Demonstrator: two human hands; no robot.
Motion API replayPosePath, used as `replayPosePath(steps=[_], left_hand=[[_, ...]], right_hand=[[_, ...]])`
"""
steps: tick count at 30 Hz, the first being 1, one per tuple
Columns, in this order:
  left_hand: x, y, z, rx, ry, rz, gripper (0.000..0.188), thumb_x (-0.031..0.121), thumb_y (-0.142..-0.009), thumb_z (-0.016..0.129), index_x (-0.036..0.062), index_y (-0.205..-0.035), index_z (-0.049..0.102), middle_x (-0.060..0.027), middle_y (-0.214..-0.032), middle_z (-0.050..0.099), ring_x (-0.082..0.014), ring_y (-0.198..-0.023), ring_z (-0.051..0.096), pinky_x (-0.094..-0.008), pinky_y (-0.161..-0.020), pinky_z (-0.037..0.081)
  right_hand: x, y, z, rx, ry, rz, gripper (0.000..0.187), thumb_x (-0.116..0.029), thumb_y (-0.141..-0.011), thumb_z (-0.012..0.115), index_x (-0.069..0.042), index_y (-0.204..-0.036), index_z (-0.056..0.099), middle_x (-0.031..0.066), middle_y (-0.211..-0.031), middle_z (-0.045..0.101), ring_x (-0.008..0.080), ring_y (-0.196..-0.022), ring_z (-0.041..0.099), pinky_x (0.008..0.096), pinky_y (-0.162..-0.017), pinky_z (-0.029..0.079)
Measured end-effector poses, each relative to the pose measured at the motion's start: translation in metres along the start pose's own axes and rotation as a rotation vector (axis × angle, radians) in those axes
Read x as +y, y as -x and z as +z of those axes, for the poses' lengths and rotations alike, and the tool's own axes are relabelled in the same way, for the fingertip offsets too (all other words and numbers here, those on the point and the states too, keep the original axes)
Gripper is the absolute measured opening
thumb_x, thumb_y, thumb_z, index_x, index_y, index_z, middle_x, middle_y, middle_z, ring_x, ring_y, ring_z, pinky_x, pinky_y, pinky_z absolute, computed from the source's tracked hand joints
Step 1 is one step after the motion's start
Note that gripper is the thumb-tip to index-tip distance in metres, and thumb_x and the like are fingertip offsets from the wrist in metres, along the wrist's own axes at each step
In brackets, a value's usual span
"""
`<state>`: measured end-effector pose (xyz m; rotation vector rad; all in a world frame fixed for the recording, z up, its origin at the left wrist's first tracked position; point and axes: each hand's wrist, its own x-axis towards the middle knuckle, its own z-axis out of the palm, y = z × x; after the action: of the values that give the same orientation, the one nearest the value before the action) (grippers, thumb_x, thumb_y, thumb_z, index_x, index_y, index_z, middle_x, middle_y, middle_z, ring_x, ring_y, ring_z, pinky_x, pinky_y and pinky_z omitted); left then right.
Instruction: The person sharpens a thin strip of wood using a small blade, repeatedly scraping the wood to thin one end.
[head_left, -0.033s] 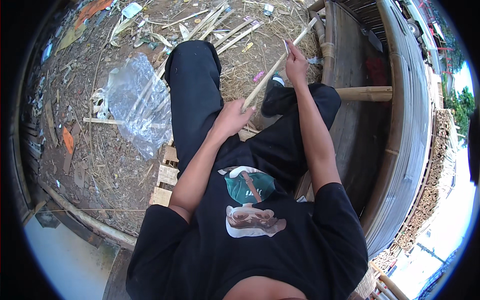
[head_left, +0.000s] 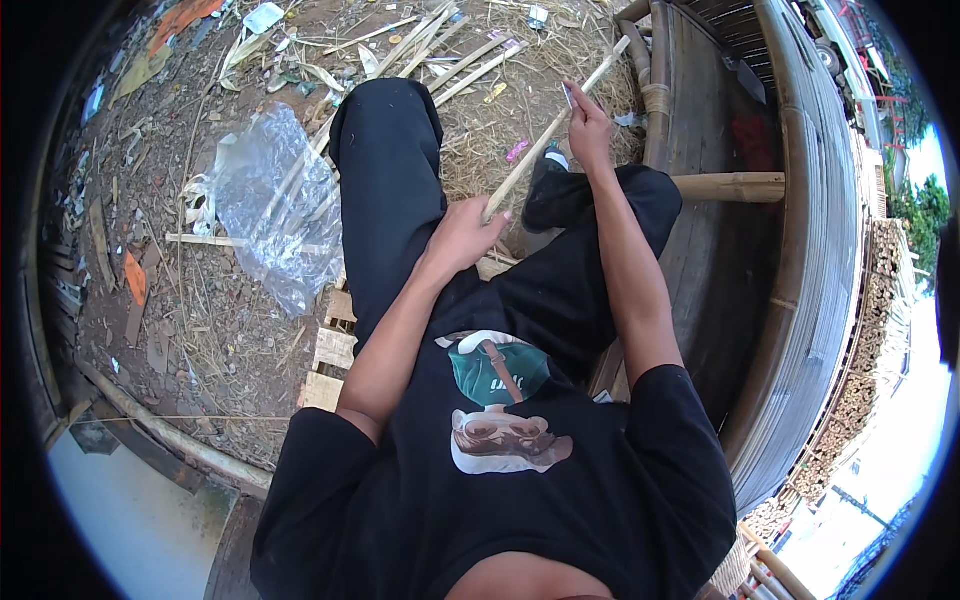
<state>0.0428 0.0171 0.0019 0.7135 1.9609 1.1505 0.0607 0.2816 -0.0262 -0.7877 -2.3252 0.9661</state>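
The right hand (head_left: 590, 126), gripping a small blade (head_left: 569, 96) beside the stick (head_left: 521, 176), is sitting barely nearer the body than a moment ago. The left hand (head_left: 464, 236) is still clasping the stick's near end, so the work is hardly advancing.

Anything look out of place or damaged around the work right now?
Yes, litter: a crumpled, clear plastic sheet lies on the brown dirt ground, left of the black-trousered left leg, looking discarded. A bright orange scrap farther left also stands out. The long, pale wooden strip in the left hand shows no obvious break.
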Motion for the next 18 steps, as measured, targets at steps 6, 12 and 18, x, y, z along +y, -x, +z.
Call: replayPosePath(steps=[6, 12, 18], left_hand=[[0.005, -0.002, 0.004, 0.020, -0.048, -0.023, 0.041, 0.035, -0.087, 0.064, -0.0045, -0.079, 0.060, -0.0156, -0.058, 0.058, -0.0247, -0.053, 0.059, -0.0389, -0.055, 0.045], [-0.001, -0.004, 0.002, 0.016, 0.003, -0.136, 0.038, 0.033, -0.086, 0.064, -0.0041, -0.081, 0.064, -0.0157, -0.059, 0.059, -0.0240, -0.054, 0.060, -0.0385, -0.055, 0.046], [0.008, 0.000, -0.006, -0.007, 0.042, -0.109, 0.033, 0.030, -0.086, 0.064, -0.0022, -0.083, 0.066, -0.0135, -0.059, 0.059, -0.0214, -0.054, 0.058, -0.0366, -0.055, 0.045]], right_hand=[[0.022, 0.019, 0.017, 0.027, -0.056, -0.170, 0.041, -0.003, -0.091, 0.049, -0.022, -0.124, 0.062, 0.0189, -0.097, 0.067, 0.0242, -0.083, 0.068, 0.0316, -0.073, 0.049], [-0.020, 0.053, 0.017, -0.218, 0.050, 0.005, 0.034, -0.004, -0.093, 0.049, -0.016, -0.122, 0.062, 0.0086, -0.072, 0.062, 0.0085, -0.063, 0.050, 0.0251, -0.061, 0.043], [-0.037, 0.060, 0.009, -0.121, -0.093, -0.036, 0.037, -0.001, -0.092, 0.048, -0.016, -0.123, 0.062, 0.0103, -0.064, 0.050, 0.0074, -0.057, 0.043, 0.0240, -0.056, 0.039]])
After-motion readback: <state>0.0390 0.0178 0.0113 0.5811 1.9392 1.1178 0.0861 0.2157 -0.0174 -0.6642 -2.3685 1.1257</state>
